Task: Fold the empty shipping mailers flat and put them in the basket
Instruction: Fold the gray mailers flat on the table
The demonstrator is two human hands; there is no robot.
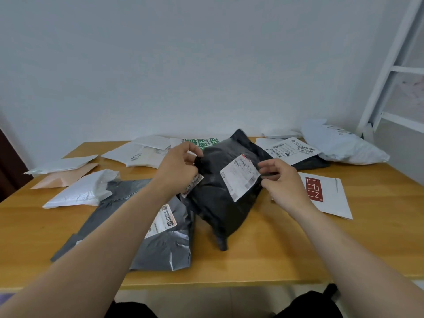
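Pinching crumpled, glossy black mailer (218,212)

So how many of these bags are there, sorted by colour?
White mailers: about 9, some overlapping
Black mailers: 2
Grey mailers: 1
Peach mailers: 1
Total: about 13

Middle: held mailer (215,203) between my left grip (179,166) and right grip (284,180), over the counter (275,255).
Left: wide mailer (165,251) lying under my left forearm (128,216).
Right: logo mailer (332,198) just beside my right wrist (300,203).
Behind: back-row mailers (142,154) along the wall (206,65).
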